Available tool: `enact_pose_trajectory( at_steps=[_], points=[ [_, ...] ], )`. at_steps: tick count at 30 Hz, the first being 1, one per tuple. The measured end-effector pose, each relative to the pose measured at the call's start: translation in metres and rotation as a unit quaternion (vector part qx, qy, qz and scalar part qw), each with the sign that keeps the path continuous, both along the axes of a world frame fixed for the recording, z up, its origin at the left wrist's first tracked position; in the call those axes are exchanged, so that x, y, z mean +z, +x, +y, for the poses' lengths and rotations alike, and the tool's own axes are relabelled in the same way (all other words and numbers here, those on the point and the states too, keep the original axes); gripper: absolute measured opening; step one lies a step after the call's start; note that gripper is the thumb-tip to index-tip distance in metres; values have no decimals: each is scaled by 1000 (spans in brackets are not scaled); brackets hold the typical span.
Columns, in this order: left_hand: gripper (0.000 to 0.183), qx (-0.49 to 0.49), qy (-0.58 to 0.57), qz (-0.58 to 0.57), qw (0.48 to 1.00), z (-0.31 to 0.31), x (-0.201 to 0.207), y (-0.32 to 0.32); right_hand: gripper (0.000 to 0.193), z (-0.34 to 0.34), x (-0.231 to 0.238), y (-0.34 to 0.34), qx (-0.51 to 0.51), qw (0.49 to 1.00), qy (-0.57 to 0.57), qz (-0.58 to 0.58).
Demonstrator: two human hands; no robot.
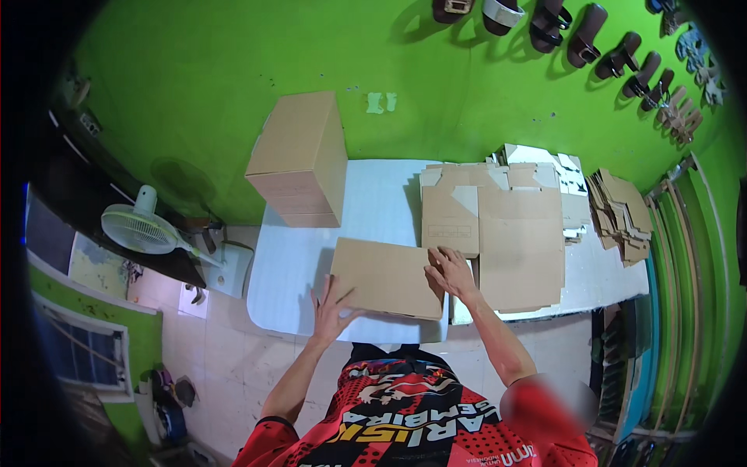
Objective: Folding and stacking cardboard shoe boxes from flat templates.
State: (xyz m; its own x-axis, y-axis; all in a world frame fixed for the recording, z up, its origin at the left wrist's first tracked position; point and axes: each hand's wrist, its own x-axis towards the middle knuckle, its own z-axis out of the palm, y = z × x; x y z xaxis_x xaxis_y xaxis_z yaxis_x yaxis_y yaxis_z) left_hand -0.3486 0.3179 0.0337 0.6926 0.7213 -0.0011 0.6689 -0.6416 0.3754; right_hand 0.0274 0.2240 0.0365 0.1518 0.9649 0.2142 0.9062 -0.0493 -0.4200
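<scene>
A closed brown cardboard box (385, 276) lies flat near the front edge of the white-topped table (292, 303). At the box's left end is my left hand (333, 311), its fingers spread and the fingertips against the cardboard. My right hand (453, 274) rests over the right end, fingers apart and slightly bent across the edge. Neither hand wraps around the box. The undersides of the fingers are partly hidden.
A taller cardboard box (299, 159) stands at the table's back left. Flattened cartons (520, 249) are stacked right of my hand, with more folded cardboard (622, 214) beyond. A fan (140, 228) stands left; sandals (587, 35) hang on the green wall.
</scene>
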Motion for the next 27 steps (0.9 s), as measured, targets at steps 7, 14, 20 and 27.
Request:
enact_pose_trajectory(
  at_steps=[7, 14, 20, 27],
  points=[
    [89, 222, -203, -281, 911, 8, -28, -15, 61, -67, 18, -53, -4, 996, -71, 50],
    [110, 121, -331, -217, 911, -93, 4, -15, 74, -127, 20, -83, 18, 987, -131, 92],
    [85, 71, -278, -148, 947, -116, -17, -5, 64, -125, -13, -91, 25, 993, -86, 77],
    [64, 176, -84, -115, 974, -119, -31, -2, 77, -119, -11, -85, 26, 994, -94, 57]
  ],
)
